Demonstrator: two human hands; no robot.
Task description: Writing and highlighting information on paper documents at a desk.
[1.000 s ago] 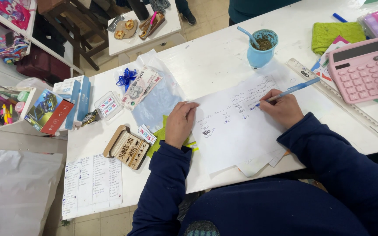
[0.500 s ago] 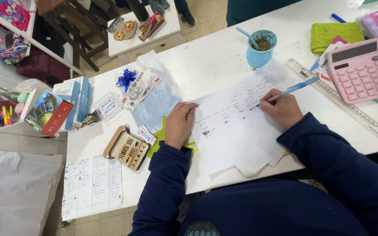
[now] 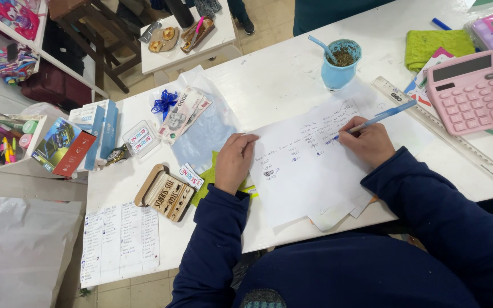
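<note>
A white sheet of paper (image 3: 309, 171) with handwritten notes lies on the white table (image 3: 269, 85) in front of me. My right hand (image 3: 369, 141) grips a light blue pen (image 3: 380, 118) with its tip on the upper right part of the sheet. My left hand (image 3: 234, 161) rests flat on the sheet's left edge, fingers curled, pinning it down. More sheets stick out below the top one. Both arms are in dark blue sleeves.
A pink calculator (image 3: 470, 91) and a clear ruler (image 3: 446, 134) lie to the right. A blue cup with a straw (image 3: 340, 57) stands behind the paper. Left are a wooden plaque (image 3: 165, 194), a printed list (image 3: 120, 242), small boxes (image 3: 95, 131) and plastic bags (image 3: 201, 125).
The pen hand has shifted very slightly on the sheet; my left hand stays on the paper's edge.
</note>
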